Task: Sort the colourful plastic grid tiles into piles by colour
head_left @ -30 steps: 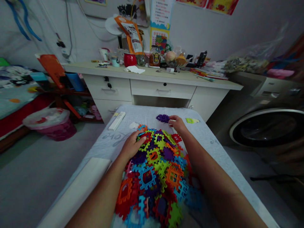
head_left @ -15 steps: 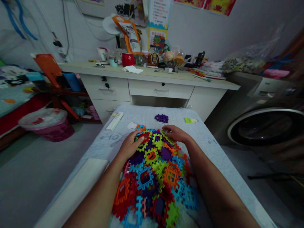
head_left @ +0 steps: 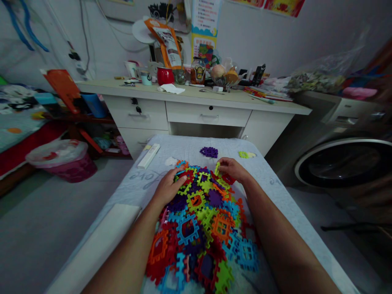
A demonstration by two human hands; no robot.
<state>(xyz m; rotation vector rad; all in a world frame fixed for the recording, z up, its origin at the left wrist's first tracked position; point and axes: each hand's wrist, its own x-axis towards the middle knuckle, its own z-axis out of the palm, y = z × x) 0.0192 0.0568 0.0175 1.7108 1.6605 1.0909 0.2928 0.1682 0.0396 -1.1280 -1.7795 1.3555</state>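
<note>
A heap of colourful interlocking plastic tiles (head_left: 202, 220) lies on a table covered with a pale cloth (head_left: 143, 179). My left hand (head_left: 168, 188) rests flat on the heap's far left side, fingers spread over the tiles. My right hand (head_left: 232, 168) is at the heap's far edge, its fingers pinched on a lime green tile (head_left: 217, 168) that stands tilted up. A purple tile (head_left: 209, 152) and a lime tile (head_left: 246, 155) lie apart on the cloth beyond the heap.
A white stick-shaped box (head_left: 148, 156) lies at the table's far left. Behind stands a cluttered white desk (head_left: 196, 108) with drawers. A washing machine (head_left: 346, 159) is at the right. A pink bin (head_left: 59, 159) sits on the floor at the left.
My right hand let go of the purple tile beyond the heap, drew back to the heap's far edge and now lifts a lime green tile. My left hand stayed on the heap.
</note>
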